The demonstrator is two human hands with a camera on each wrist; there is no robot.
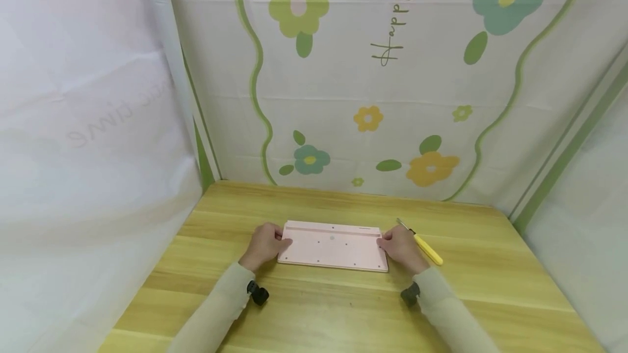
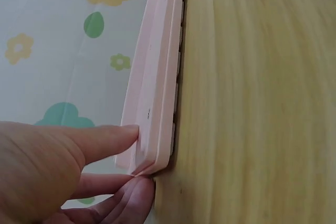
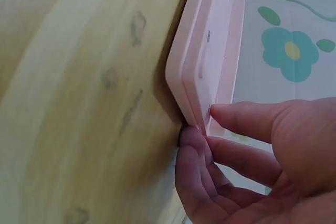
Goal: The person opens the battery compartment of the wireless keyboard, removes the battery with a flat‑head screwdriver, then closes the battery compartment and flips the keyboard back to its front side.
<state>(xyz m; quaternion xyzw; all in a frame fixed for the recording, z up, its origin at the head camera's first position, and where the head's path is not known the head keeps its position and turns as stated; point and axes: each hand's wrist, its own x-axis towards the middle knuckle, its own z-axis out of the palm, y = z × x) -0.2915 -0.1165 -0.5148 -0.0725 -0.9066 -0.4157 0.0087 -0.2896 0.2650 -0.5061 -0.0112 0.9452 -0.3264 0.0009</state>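
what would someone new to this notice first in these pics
Probably the pink keyboard, underside up in the lower middle of the head view, its left end held by the left hand and its right end by the right hand. Next, the bright yellow-handled tool on the wooden table, beside the right hand. Then the flower-printed white backdrop rising behind the table.
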